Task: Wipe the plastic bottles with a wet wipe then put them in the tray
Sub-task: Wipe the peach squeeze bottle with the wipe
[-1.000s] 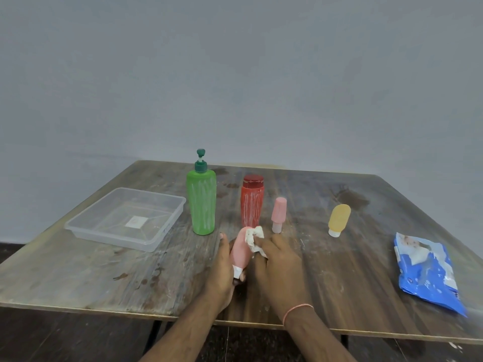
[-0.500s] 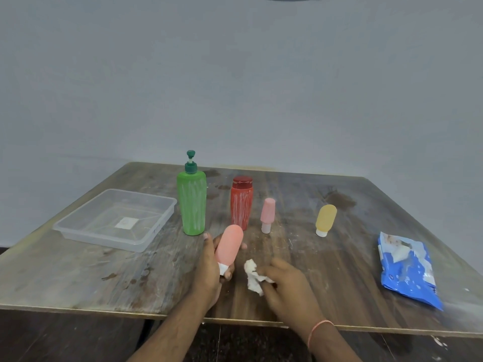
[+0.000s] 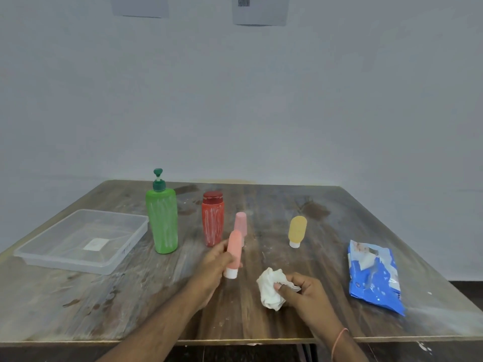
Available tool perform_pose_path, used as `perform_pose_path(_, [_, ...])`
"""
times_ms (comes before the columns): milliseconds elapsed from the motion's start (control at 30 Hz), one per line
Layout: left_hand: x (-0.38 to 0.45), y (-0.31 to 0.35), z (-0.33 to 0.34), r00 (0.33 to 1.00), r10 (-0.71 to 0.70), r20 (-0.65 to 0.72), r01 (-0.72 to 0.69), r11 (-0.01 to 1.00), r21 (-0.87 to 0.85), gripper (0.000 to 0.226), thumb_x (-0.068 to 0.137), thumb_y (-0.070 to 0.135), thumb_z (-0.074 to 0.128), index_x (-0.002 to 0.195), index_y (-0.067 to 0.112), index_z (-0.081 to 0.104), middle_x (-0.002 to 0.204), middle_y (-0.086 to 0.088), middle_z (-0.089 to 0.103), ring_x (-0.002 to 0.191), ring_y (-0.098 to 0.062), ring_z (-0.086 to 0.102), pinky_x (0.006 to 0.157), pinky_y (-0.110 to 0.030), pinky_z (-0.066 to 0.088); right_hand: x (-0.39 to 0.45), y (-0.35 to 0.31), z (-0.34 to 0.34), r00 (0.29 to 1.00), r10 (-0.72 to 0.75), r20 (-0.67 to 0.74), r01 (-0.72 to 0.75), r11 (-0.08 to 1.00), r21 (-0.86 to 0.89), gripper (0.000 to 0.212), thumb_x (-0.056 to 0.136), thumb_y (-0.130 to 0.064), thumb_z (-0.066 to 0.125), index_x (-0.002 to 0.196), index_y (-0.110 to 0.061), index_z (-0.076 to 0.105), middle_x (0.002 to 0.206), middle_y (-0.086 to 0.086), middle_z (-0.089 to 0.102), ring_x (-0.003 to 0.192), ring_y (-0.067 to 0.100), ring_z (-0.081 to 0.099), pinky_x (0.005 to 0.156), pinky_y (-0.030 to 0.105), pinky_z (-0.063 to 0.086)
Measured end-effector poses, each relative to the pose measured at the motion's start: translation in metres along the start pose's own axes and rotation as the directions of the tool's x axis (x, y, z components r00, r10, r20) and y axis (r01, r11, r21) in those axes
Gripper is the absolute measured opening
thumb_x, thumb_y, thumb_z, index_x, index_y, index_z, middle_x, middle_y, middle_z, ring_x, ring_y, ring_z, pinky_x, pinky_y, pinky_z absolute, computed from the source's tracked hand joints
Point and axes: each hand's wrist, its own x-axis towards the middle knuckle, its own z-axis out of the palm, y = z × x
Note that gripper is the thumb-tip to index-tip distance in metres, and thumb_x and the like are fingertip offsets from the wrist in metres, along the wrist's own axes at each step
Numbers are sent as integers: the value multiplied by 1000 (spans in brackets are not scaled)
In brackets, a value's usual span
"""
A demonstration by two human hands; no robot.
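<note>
Bottles half-handled: coral tube point(image 3: 234, 253) off the table in my left hand point(image 3: 211, 267), cap down, tray point(image 3: 78, 240) well to the left.

Fingers curl round the tube's lower body; how firmly, I cannot tell, since the tube hides them. Right hand point(image 3: 303, 292) pinches the crumpled wet wipe point(image 3: 270, 288) between thumb and fingers. Risks: damp plastic slipping through a loose hold; my forearm swinging left could clip the green pump bottle point(image 3: 162, 220) or red bottle point(image 3: 213, 220) standing between tube and tray.
</note>
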Motion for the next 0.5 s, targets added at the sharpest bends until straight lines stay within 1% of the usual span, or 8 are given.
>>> perform_pose_path(67, [19,6,21,998,57,12,-58,990,131,35,89,14,71,119,33,68,116,3,79,105,-16,76,92,-35,61,2,1,-2,1000,-8,-2,8,999,46,20,80,-25,81,88,-8,84,87,16,78,79,22,73,72,34,57])
perform_pose_path(100, [29,8,30,996,83,14,-84,979,187,35,89,12,75,118,32,69,118,3,79,105,-13,76,92,-33,61,3,1,-3,1000,-3,-5,3,995,96,20,79,-23,81,89,-6,84,86,17,78,78,22,73,70,32,57])
perform_pose_path(167, [51,8,43,993,115,33,-120,951,284,39,90,14,80,125,27,70,119,6,78,105,-9,77,95,-34,62,4,2,-4,1000,-12,-4,13,986,167,20,80,-20,80,90,-3,84,86,18,78,77,23,73,69,31,57])
perform_pose_path(233, [70,6,54,992,116,54,-127,931,341,46,88,18,83,131,21,68,119,6,79,107,-10,77,98,-40,62,5,3,-5,999,-34,1,34,986,162,15,82,-19,80,89,-5,84,85,15,78,77,22,73,71,33,57])
perform_pose_path(300, [86,2,64,991,122,49,-131,916,379,49,86,15,86,132,15,68,120,2,79,108,-12,77,101,-40,61,6,6,-6,999,-41,20,37,990,134,4,89,-10,81,87,-8,84,83,12,78,76,20,73,71,32,57])
perform_pose_path(367, [98,-3,72,991,125,37,-129,895,428,50,85,14,87,131,13,68,123,-2,78,108,-14,76,102,-40,60,7,9,-6,999,-44,25,41,993,111,12,94,-1,78,86,-9,83,84,12,78,77,20,74,72,32,57])
perform_pose_path(433, [108,-8,80,991,128,30,-127,870,477,47,85,14,88,128,15,69,124,-2,78,107,-14,76,101,-39,60,8,11,-6,998,-58,28,55,994,99,13,94,-1,77,86,-10,83,85,11,78,79,21,74,74,33,57])
perform_pose_path(500, [115,-15,85,992,129,5,-113,848,518,45,85,18,87,126,17,69,122,0,77,107,-16,75,100,-42,61,8,11,-6,997,-75,29,72,994,80,11,93,-3,79,87,-10,83,84,7,77,78,18,72,75,31,56])
